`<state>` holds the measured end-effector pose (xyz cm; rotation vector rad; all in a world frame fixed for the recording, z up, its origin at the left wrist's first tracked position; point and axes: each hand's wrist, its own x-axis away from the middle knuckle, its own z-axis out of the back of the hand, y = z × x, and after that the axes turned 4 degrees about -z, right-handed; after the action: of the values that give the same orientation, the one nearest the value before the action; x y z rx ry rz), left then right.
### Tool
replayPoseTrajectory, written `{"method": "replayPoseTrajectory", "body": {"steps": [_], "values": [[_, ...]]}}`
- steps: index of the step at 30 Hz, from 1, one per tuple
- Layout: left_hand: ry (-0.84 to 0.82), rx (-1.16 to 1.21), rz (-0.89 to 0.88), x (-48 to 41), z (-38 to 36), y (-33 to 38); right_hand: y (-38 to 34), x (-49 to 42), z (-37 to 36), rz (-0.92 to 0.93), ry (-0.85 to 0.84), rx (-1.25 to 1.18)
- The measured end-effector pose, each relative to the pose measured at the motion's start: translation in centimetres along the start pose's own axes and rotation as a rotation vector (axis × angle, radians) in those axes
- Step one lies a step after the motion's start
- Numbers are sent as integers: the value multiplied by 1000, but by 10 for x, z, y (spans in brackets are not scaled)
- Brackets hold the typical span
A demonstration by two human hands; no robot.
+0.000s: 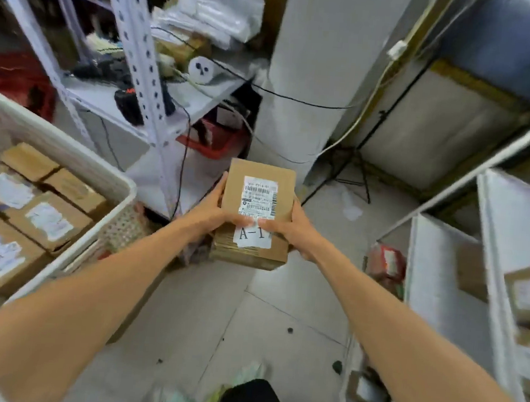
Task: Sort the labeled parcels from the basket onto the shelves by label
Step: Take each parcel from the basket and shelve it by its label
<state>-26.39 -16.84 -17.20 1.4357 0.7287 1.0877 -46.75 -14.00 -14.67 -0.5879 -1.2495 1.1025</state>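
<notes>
I hold a brown cardboard parcel [260, 181] in front of me over the floor, its top facing me. It carries a barcode label and a white sticker reading "A-1". My left hand [216, 212] grips its left side, my right hand [290, 230] its right side, both thumbs on top near the sticker. A second box seems stacked under it, though blur hides the edge. The white basket [68, 158] at the left holds several more labelled brown parcels [47, 220]. White shelves [436, 280] at the right hold a few boxes [529, 294].
A white metal rack [133, 48] with bags, cables and a power strip stands ahead left. A wide white pillar [316, 77] rises straight ahead. A red bin [214, 142] sits under the rack. A black stand [355, 173] and cables lie beyond the pillar. Tiled floor [246, 321] lies below.
</notes>
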Motion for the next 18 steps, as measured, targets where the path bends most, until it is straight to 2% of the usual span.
{"method": "replayPoseTrajectory", "body": {"steps": [10,18], "values": [[-423,-154,-246,-135,-185,142,5,66,221,107,428,-139],[-548,-69,-444,-180,-274,257,-56,115,335,153,690,-30]]}}
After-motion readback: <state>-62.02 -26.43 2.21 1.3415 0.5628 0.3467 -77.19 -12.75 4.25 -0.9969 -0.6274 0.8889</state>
